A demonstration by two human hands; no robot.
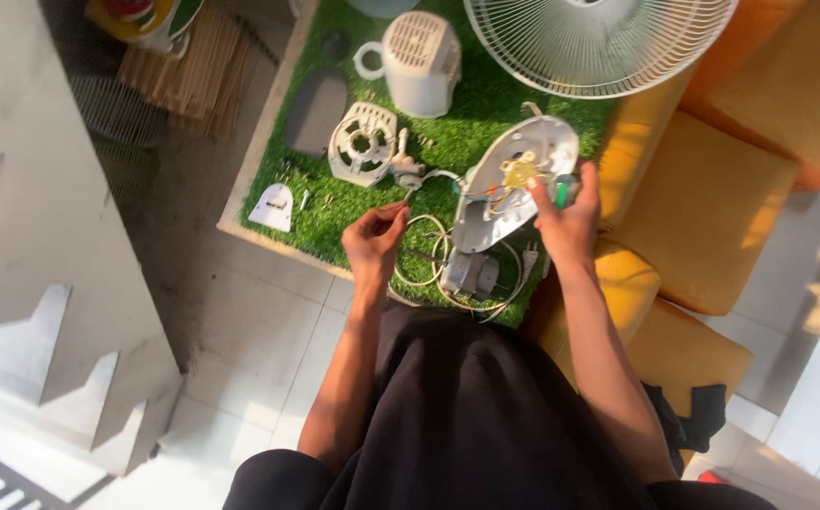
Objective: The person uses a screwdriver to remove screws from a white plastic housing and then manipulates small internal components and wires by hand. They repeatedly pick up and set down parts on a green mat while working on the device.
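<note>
Pale tiled floor (pixel 249 331), sunlit; orange cushions (pixel 702 208) at right; white stepped wall (pixel 42 236) at left; green turf mat (pixel 466 113)

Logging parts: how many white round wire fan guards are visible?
1: the fan guard lies at the mat's top right, cut off by the frame edge. A second may be out of view.

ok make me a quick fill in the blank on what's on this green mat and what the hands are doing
1. The right hand holds up a white fan housing with a ____ coloured metal part at its middle.
2. The left hand pinches a thin white ____.
3. The parts lie on a mat of fake ____.
4. The round fan guard lies at the mat's ____ edge.

Missing words: brass; wire; grass; far
</note>
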